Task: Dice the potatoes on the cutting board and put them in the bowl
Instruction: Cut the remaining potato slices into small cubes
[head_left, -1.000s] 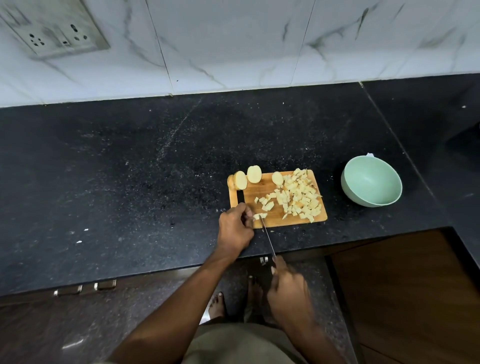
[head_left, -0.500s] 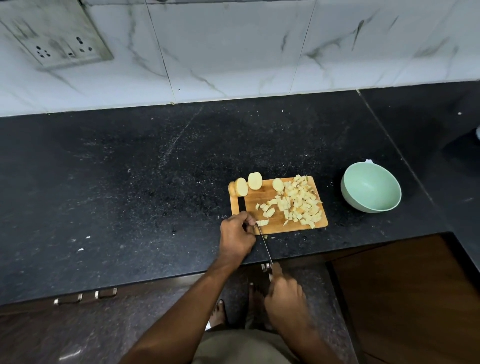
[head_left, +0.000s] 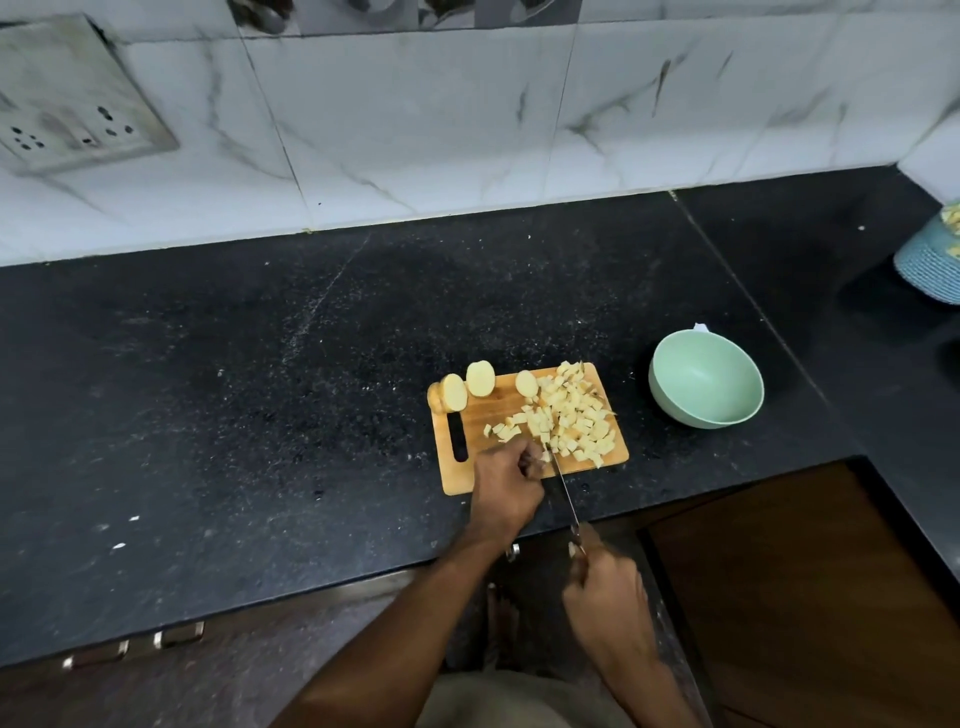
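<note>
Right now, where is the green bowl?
In the head view, the green bowl sits on the black counter, just right of the cutting board, apart from it.

The counter (head_left: 260, 415) is finished in black stone with fine white speckling. The wall tiles (head_left: 415, 130) are white with grey marble veining. The cutting board (head_left: 519, 400), near the counter's front edge, is of light orange-brown wood with visible grain. The diced potato (head_left: 571, 421) and the potato halves (head_left: 480, 379) are pale yellow. The bowl (head_left: 706, 415) is coloured pale mint green throughout. At the right edge, a ribbed blue container (head_left: 930, 260) is seen. The cabinet front (head_left: 805, 597) is dark brown.
</note>
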